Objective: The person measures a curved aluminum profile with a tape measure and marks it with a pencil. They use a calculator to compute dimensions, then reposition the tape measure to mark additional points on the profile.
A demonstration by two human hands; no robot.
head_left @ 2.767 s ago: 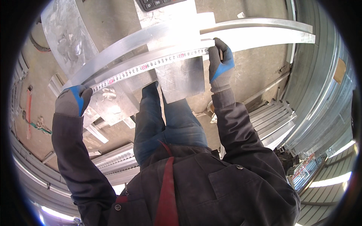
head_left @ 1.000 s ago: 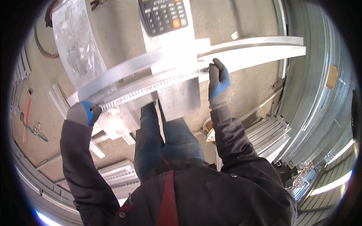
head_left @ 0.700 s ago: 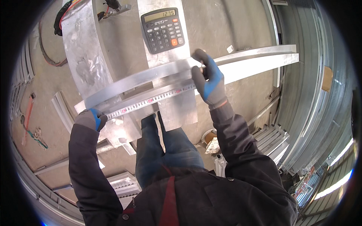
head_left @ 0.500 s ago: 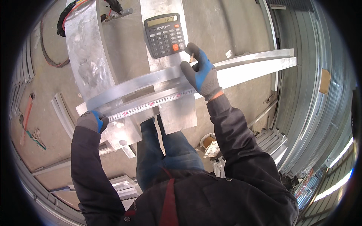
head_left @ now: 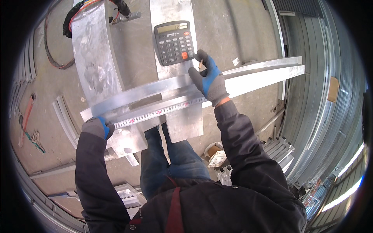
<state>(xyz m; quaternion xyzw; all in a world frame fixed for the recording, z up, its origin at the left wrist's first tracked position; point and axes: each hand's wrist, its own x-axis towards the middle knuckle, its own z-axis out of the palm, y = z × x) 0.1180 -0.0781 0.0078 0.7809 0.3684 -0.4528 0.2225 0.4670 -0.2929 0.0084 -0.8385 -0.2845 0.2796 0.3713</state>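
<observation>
A pale metal channel bar (head_left: 268, 73) lies crosswise in front of me over two wide metal beams. Along its near edge runs a white tape measure (head_left: 155, 114). My left hand (head_left: 97, 127), in a grey and blue glove, is closed on the tape's left end, by the bar's left end. My right hand (head_left: 211, 83), gloved alike, rests over the bar near its middle. A short pencil (head_left: 200, 65) pokes out between its thumb and forefinger. Just beyond those fingertips, a black calculator (head_left: 175, 42) lies on the right-hand beam.
The left beam (head_left: 95, 58) and right beam (head_left: 184, 126) run away from me under the bar. A cable (head_left: 48, 50) curls at the upper left. Long metal profiles (head_left: 311, 97) are stacked at right. A bucket (head_left: 213, 149) stands beside my legs.
The whole scene has slid slightly down in the picture as my head moved. Both hands keep the same places along the tape and bar.
</observation>
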